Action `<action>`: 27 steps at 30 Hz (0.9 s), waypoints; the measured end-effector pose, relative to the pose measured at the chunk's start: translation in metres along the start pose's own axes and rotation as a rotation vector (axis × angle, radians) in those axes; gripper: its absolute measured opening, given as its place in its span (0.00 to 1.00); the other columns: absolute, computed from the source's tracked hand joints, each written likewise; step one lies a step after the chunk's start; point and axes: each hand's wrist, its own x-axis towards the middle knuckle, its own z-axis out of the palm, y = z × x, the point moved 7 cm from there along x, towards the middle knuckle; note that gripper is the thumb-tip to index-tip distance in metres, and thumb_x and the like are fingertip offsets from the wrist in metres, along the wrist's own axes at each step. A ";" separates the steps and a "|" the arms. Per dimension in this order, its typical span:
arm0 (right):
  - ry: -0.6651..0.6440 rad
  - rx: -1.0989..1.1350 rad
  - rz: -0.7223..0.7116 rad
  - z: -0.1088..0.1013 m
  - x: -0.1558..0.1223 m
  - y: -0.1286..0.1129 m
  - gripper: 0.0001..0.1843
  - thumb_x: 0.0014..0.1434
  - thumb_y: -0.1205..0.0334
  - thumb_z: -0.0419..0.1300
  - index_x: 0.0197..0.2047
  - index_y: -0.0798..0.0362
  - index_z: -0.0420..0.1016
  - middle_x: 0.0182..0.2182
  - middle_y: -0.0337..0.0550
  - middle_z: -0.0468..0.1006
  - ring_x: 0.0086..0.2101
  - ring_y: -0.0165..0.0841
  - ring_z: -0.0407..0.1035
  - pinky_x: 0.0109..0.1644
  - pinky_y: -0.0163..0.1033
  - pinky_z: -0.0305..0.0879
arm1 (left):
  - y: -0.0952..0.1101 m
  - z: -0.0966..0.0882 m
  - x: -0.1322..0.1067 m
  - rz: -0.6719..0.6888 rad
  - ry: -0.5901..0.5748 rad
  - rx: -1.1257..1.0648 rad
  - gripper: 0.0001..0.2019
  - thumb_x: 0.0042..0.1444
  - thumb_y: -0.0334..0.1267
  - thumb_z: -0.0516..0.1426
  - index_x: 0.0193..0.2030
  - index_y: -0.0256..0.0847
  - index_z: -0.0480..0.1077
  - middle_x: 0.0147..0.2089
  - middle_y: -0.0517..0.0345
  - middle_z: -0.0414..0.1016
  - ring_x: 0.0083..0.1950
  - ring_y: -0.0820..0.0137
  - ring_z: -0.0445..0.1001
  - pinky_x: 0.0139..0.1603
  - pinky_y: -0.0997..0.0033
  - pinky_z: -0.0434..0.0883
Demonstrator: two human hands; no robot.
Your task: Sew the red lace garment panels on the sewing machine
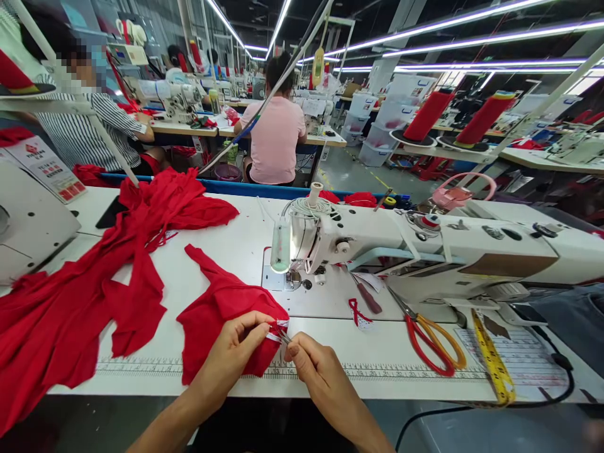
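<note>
My left hand (238,346) pinches the edge of a red fabric piece (226,305) between thumb and fingers. White strips (278,328) show at that edge, just past my fingertips. In my right hand (318,371), closed fingers grip a small pointed metal tool (284,336); its tip touches the strips, and most of it is hidden by my fingers. The fabric piece lies on the white table (321,340), in front of the needle area of a sewing machine (372,239).
A heap of red fabric (108,277) covers the left side. Scissors (429,343), a seam-ripper-like tool (368,297), a red ribbon scrap (358,314) and a yellow tape measure (493,362) lie to the right. Ahead, a person in a pink shirt (277,135) sits facing away.
</note>
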 end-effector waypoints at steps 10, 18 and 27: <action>-0.067 0.218 0.097 0.004 0.001 0.010 0.27 0.68 0.37 0.48 0.34 0.52 0.67 0.19 0.29 0.54 0.21 0.26 0.47 0.25 0.34 0.45 | 0.001 -0.001 0.000 0.046 0.004 0.085 0.13 0.61 0.48 0.58 0.38 0.39 0.75 0.37 0.56 0.75 0.40 0.67 0.70 0.41 0.73 0.67; -0.130 0.364 0.193 0.007 0.004 0.013 0.30 0.64 0.32 0.51 0.31 0.53 0.66 0.15 0.26 0.52 0.18 0.23 0.42 0.22 0.33 0.38 | 0.001 -0.004 0.002 0.164 0.068 0.246 0.10 0.60 0.43 0.58 0.34 0.40 0.74 0.33 0.59 0.71 0.35 0.69 0.68 0.36 0.74 0.65; -0.120 0.299 0.195 0.000 0.006 0.014 0.29 0.63 0.33 0.52 0.29 0.52 0.66 0.16 0.27 0.52 0.19 0.24 0.42 0.22 0.33 0.38 | 0.004 -0.001 0.005 0.111 0.017 0.202 0.12 0.58 0.45 0.58 0.30 0.39 0.72 0.30 0.58 0.71 0.33 0.70 0.67 0.34 0.74 0.64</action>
